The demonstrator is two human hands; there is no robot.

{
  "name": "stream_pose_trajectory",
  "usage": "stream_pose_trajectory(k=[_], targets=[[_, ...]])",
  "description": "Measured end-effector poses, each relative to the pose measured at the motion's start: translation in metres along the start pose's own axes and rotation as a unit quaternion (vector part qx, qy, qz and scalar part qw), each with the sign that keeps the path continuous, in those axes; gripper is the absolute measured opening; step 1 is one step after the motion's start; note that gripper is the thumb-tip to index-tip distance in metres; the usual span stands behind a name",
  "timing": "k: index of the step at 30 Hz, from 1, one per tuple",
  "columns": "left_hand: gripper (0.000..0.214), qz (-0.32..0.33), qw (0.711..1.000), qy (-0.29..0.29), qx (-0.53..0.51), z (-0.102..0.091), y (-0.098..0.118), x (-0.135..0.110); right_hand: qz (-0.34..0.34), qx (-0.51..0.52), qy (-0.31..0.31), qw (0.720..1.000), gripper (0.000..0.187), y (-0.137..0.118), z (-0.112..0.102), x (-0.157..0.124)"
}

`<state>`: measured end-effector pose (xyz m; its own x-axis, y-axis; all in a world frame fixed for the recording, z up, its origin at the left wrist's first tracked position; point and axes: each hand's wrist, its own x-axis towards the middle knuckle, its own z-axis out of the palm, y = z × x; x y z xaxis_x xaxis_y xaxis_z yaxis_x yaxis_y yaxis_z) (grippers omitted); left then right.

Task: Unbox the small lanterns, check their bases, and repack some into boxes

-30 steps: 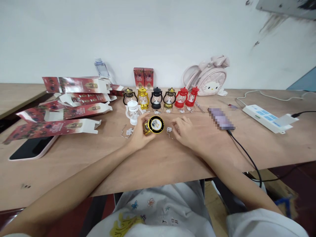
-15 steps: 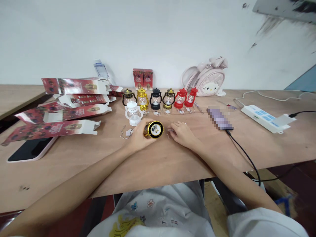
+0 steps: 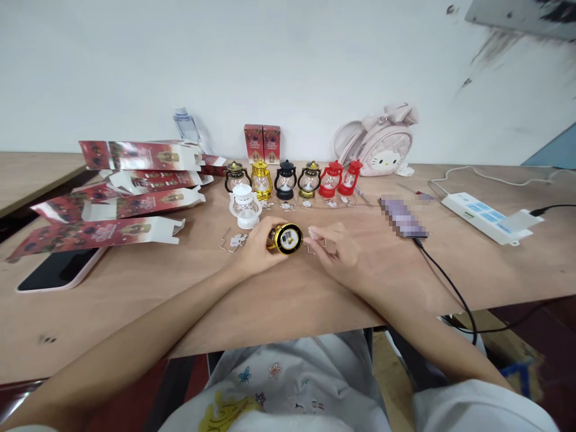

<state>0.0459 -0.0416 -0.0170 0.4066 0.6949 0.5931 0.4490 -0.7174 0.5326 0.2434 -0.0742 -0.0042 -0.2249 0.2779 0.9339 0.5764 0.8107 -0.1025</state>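
Note:
My left hand (image 3: 255, 247) is closed round a small gold lantern (image 3: 284, 238) lying on its side, its black underside turned toward me. Just right of it, my right hand (image 3: 335, 248) pinches a thin wire handle with a small white tag (image 3: 314, 238), lifted slightly off the wooden table (image 3: 288, 288). A white lantern (image 3: 244, 206) stands just behind my left hand. Another wire handle with a tag (image 3: 233, 241) lies left of that hand.
A row of small lanterns (image 3: 288, 179) in black, gold and red stands further back, with two red boxes (image 3: 262, 143) behind. Flattened red cartons (image 3: 117, 204) and a phone (image 3: 54, 269) lie at left. A pink bag (image 3: 378, 144), another phone with a cable (image 3: 402, 217) and a power strip (image 3: 488, 216) sit right.
My right hand moved in over the wire handle beside the gold lantern, pinched it and raised it slightly. My left hand kept the lantern almost still.

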Motion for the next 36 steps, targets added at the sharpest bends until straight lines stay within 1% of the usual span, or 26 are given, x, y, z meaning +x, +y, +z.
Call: stream_pose_trajectory(k=[2, 4, 6, 11, 14, 17, 22, 24, 28, 32, 36], targets=[[0.041, 0.019, 1.0, -0.011, 0.013, 0.001, 0.001, -0.001, -0.039, 0.032, 0.01, 0.999, 0.033, -0.004, 0.004, -0.002], [0.042, 0.041, 0.999, -0.017, 0.023, 0.001, 0.001, -0.002, -0.07, 0.053, -0.014, 0.996, 0.03, -0.003, 0.009, -0.006], [0.042, 0.047, 0.998, -0.022, 0.027, 0.002, 0.002, -0.003, -0.086, 0.068, -0.044, 0.993, 0.031, 0.0, 0.011, -0.011], [0.043, 0.044, 0.998, -0.022, 0.026, 0.001, 0.003, -0.003, -0.101, 0.087, -0.076, 0.988, 0.033, 0.007, 0.011, -0.019], [0.044, 0.051, 0.998, -0.018, 0.024, 0.001, 0.001, -0.003, -0.125, 0.089, -0.103, 0.983, 0.03, 0.005, 0.008, -0.017], [0.044, 0.057, 0.998, -0.019, 0.031, 0.002, 0.0, -0.003, -0.142, 0.092, -0.118, 0.979, 0.028, 0.001, 0.006, -0.015], [0.042, 0.064, 0.997, -0.03, 0.038, 0.002, 0.0, -0.003, -0.14, 0.084, -0.144, 0.976, 0.023, -0.002, 0.001, -0.011], [0.042, 0.063, 0.997, -0.035, 0.038, 0.002, 0.001, -0.003, -0.148, 0.08, -0.151, 0.974, 0.023, -0.002, -0.001, -0.009], [0.042, 0.064, 0.996, -0.039, 0.038, 0.003, 0.0, -0.003, -0.166, 0.077, -0.141, 0.973, 0.022, -0.003, -0.002, -0.008], [0.043, 0.071, 0.996, -0.038, 0.035, 0.004, -0.002, -0.003, -0.151, 0.088, -0.129, 0.976, 0.022, -0.002, 0.002, -0.01], [0.042, 0.056, 0.997, -0.053, 0.031, 0.004, -0.003, -0.003, -0.141, 0.088, -0.116, 0.979, 0.024, 0.001, 0.007, -0.013]])
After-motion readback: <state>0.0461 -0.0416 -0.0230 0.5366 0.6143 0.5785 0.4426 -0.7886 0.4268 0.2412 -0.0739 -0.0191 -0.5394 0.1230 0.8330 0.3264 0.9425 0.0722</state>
